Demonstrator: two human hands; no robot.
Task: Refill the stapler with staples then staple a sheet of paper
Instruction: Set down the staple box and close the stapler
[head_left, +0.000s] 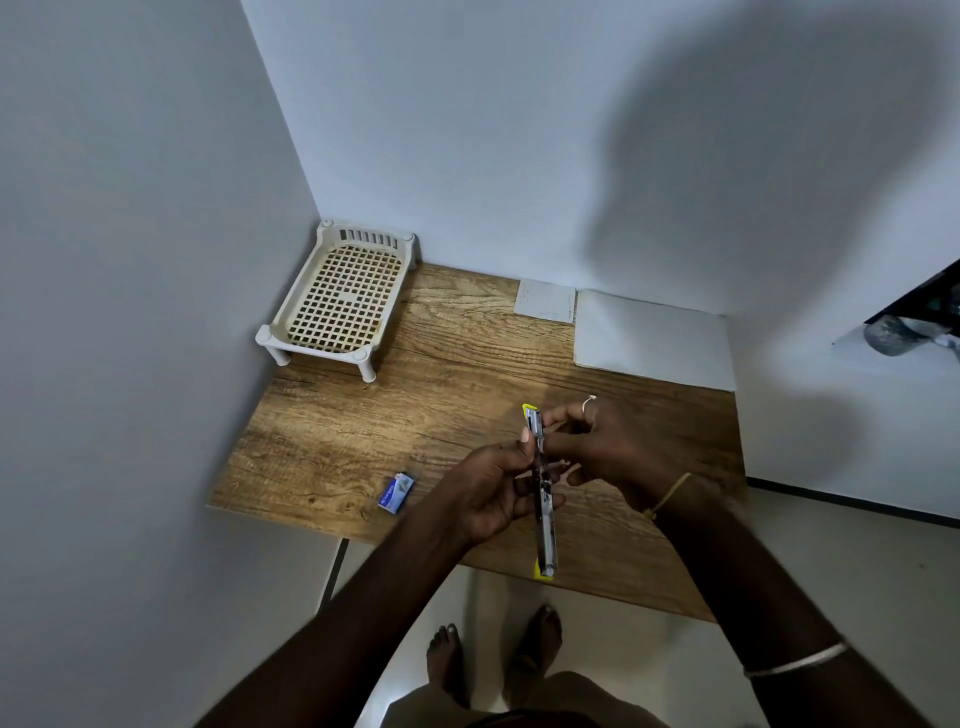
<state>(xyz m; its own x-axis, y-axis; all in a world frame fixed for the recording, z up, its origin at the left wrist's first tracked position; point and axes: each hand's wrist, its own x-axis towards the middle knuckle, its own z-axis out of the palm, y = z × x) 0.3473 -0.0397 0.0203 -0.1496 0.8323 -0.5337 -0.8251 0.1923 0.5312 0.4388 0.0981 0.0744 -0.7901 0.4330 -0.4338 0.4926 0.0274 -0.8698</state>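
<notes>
Now the stapler (545, 514) is held up in the middle of the frame, above the near part of the table (363, 431), swung open into one long thin bar that runs from the centre down toward the lower edge. It is gripped around its middle by the left hand (493, 493), fingers curled about it from the left and the thumb laid up along its side. Its upper half is pinched from the right by the right hand (613, 452), fingers bent in close against the metal; whether anything else is held between those fingertips cannot be told. Bright metal is seen along the bar, with a dark section at the middle and yellow plastic showing at both ends.

Just left of the left hand, the box of staples (397, 492) is seen lying on the table, small, blue and rectangular. At the far right of the table, well apart from both hands, a white sheet of paper (654, 338) is laid flat, with a smaller sheet (545, 301) just beside it. A cream plastic basket (343, 296) with a square grid floor and short legs is set in the upper left corner. Brown wood grain is shown across the tabletop. A ring (588, 402), a thread (670, 493) and a thin bangle (795, 665) are worn on the right hand and arm.
</notes>
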